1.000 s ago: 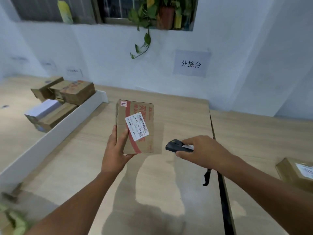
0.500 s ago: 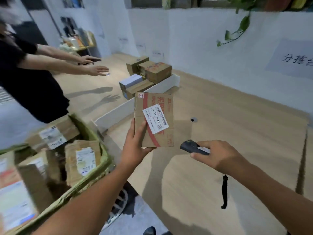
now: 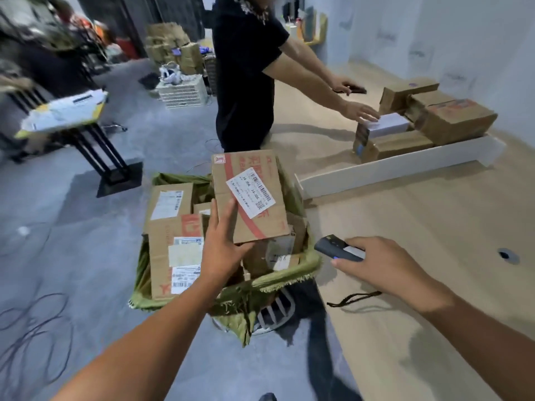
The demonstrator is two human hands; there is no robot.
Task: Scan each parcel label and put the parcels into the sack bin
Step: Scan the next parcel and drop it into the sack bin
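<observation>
Your left hand (image 3: 221, 247) is pinching the parcel (image 3: 246, 221) above the sack bin (image 3: 289, 274) on the grey floor (image 3: 86, 227); at three o'clock your right hand (image 3: 382, 264) is gripping the scanner (image 3: 335, 250) over the counter (image 3: 434, 227).

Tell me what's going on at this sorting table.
The left hand holds a labelled cardboard parcel over the green sack bin, which already has several parcels inside. The right hand grips a handheld scanner beside it. A second person in black reaches toward boxes further along the table.

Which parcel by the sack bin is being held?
The red-striped parcel, gripped by the left hand above the sack bin; the others lie loose inside it.
</observation>
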